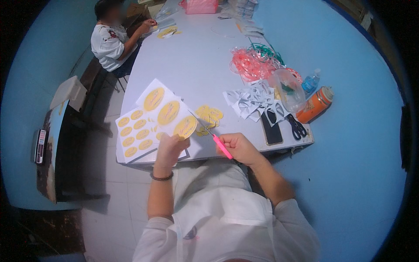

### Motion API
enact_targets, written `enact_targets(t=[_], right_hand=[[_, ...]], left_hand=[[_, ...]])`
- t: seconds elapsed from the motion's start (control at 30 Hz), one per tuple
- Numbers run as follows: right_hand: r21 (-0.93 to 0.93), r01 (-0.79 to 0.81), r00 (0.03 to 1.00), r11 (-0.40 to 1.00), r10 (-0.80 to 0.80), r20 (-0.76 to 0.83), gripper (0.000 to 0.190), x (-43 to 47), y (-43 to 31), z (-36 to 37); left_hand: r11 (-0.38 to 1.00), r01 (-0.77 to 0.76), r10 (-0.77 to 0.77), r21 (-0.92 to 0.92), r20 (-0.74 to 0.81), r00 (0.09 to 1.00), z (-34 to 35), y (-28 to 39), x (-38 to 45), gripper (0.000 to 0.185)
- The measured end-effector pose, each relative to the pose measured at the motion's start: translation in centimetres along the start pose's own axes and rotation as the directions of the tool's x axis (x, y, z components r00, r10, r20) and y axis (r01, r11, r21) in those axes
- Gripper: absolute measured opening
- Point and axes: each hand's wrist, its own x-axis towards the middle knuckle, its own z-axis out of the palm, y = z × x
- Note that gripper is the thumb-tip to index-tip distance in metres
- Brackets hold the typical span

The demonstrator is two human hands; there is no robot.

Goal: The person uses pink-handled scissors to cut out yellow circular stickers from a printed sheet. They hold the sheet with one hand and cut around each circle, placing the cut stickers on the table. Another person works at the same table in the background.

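My left hand (172, 148) grips the lower edge of a white paper sheet (158, 126) printed with yellow oval labels, some large and some small. Pink-handled scissors (223, 146) are in my right hand (240, 149), their blades pointing up and left beside the large oval label (185, 127) nearest my left hand. How far the blades are into the paper is hard to make out. Under and beyond the blades lies a small pile of cut yellow ovals (209, 114). Another white sheet (154, 85) shows beneath the one I hold.
White paper offcuts (252, 100), a black phone (272, 131) and black-handled scissors (297, 127) lie to the right. Behind them are a plastic tub (286, 90), an orange flask (315, 104) and pink ribbon (252, 65). A co-worker (114, 42) sits at the table's far left.
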Motion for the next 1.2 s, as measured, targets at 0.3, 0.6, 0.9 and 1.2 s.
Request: enact_targets(t=[0.3,0.6,0.9,1.2], right_hand=[[0.081,0.114,0.989,0.99,-0.105,-0.109,0.015,0.3,2.7,3.6],[0.219,0.123,0.988,0.968,-0.099,-0.115,0.018,0.4,1.4,3.8],[0.079,0.046,0.999,0.996,-0.043,-0.031,0.006,0.1,0.6,1.3],[0.051,-0.015,0.999,0.999,0.016,-0.037,0.006,-0.2,0.9,0.9]], left_hand=[[0.992,-0.102,0.07,-0.08,-0.327,0.943,4.6,-3.9,0.9,0.022],[0.991,-0.046,0.082,0.125,-0.303,0.949,4.6,-3.4,0.7,0.023],[0.99,-0.005,0.036,0.143,-0.216,0.976,3.3,-1.6,0.6,0.017],[0.991,-0.061,0.096,0.119,-0.315,0.944,2.4,-1.1,1.2,0.015]])
